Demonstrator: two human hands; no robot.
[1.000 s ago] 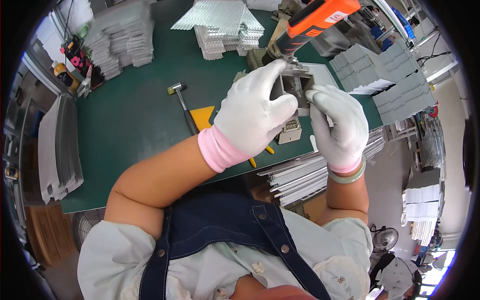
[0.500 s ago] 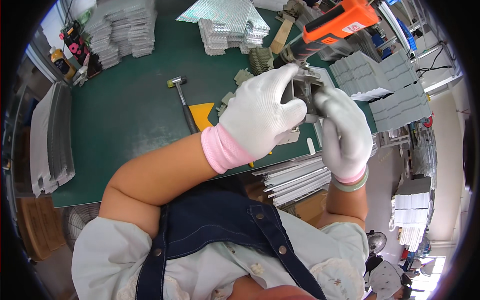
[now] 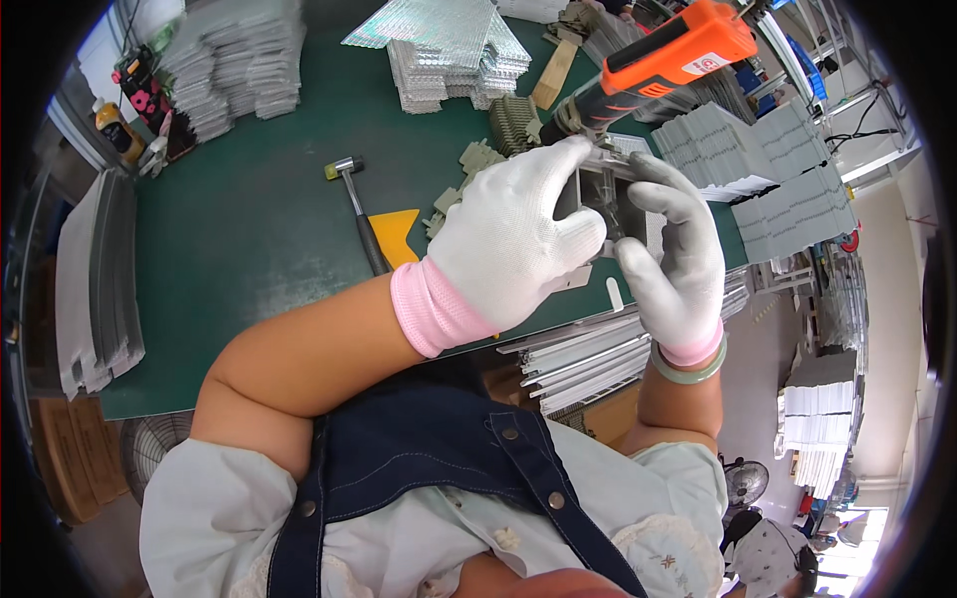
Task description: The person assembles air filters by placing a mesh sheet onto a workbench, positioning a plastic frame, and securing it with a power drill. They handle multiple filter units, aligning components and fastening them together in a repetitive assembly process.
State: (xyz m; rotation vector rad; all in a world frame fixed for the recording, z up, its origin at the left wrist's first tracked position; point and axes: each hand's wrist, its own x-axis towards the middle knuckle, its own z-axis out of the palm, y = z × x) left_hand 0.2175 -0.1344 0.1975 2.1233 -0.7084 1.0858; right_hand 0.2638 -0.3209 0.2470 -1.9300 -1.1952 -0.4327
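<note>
Head view, left hand: the left hand (image 3: 513,244), in a white knit glove with a pink cuff, is curled round the near side of a small grey box-shaped metal part (image 3: 601,189), fingers wrapped over its top edge and closed on it.
Head view, right hand: the right hand (image 3: 676,261), in a white glove with grey-coated fingertips, pinches the same part from the right, thumb and forefinger shut on its edge; a pale green bangle (image 3: 690,369) sits on that wrist.
Where the part is: held up in the air between both hands, above the far right of the dark green work mat (image 3: 259,249), not resting on anything.
What has changed: over the last second both hands have come up and toward the camera with the part, so they now fill more of the picture; the grip looks the same, with the right fingers shifted a little along the edge.
What that means: I judge the part is being lifted closer for fitting or checking by eye, with the handling still under way.
Behind the hands: an orange and black power tool (image 3: 663,60) lies just beyond the part.
On the mat: a small steel-headed hammer with a black handle (image 3: 357,204) lies beside a yellow plastic scraper (image 3: 396,234), well apart from the hands.
Stacks: piles of grey sheet pieces (image 3: 234,60) at the far left, and silvery ribbed sheets (image 3: 449,45) at the far middle.
</note>
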